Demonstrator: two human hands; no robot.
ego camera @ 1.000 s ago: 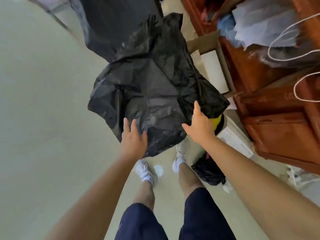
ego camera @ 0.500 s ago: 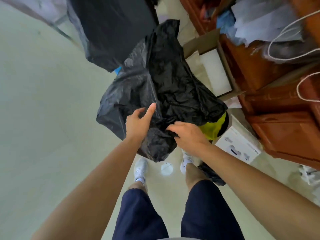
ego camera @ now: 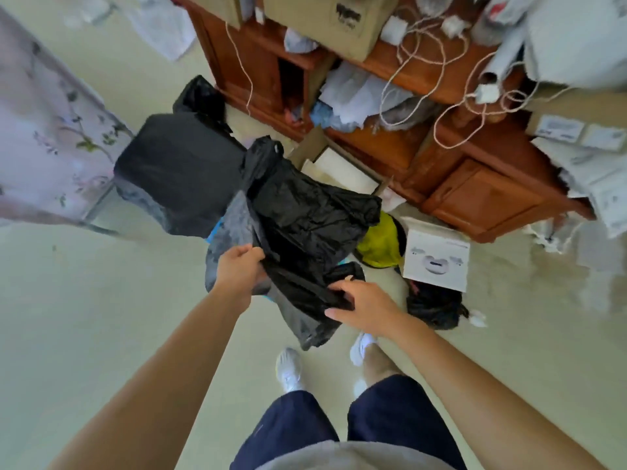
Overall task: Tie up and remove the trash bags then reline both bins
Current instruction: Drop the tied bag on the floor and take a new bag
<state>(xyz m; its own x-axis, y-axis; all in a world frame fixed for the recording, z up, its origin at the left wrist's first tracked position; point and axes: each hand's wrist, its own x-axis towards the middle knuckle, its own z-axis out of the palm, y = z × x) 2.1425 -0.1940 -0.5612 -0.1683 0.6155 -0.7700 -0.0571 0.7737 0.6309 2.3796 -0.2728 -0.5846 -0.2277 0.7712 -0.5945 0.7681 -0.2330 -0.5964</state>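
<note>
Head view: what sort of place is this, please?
Probably a cluttered room in a home: a wooden cabinet piled with cardboard boxes and tangled white cables, floral fabric at the left. The left hand and right hand grip a black trash bag.

I am holding a crumpled black plastic trash bag point(ego camera: 305, 225) out in front of me, my left hand point(ego camera: 239, 269) gripping one edge and my right hand point(ego camera: 368, 303) pinching a fold lower down. It is hanging between a black-lined bin point(ego camera: 183, 178) and a yellow-green rounded container point(ego camera: 378, 244), which is sitting just beside a white cardboard box point(ego camera: 436, 261).
</note>
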